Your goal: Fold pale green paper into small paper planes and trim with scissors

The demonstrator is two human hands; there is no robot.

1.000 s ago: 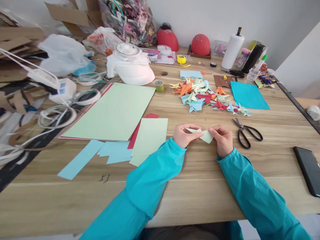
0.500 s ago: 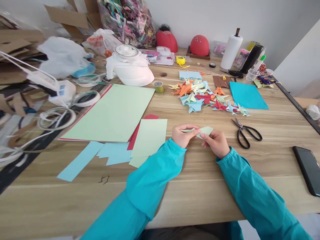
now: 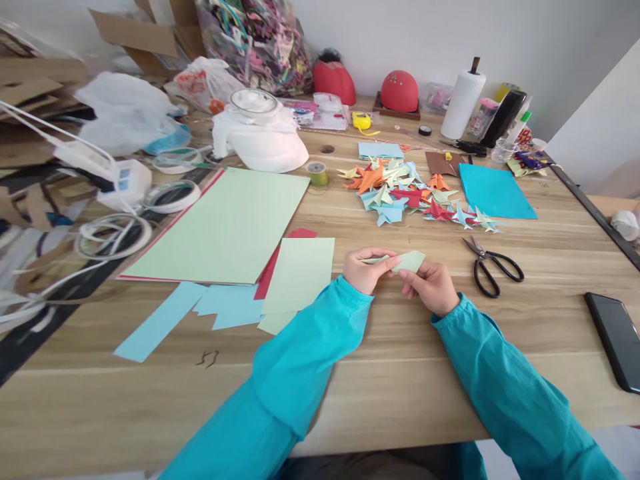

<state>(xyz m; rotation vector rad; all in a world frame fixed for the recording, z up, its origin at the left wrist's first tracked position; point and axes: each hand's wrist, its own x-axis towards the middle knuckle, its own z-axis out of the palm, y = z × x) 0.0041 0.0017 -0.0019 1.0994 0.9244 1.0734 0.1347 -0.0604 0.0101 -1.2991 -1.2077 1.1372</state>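
folded piece: matt paper | tabletop: wood | scissor blades: metal

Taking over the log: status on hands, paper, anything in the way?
Left hand and right hand: both pinching. Folded pale green paper: between them, partly hidden. Scissors: off to the right, not in the way.

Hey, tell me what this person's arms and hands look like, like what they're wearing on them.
The left sleeve and right sleeve are long, loose and plain turquoise, creased along the arms, with cuffs that look gathered at the wrists. The left hand and right hand are bare, without gloves; I can't make out any rings.
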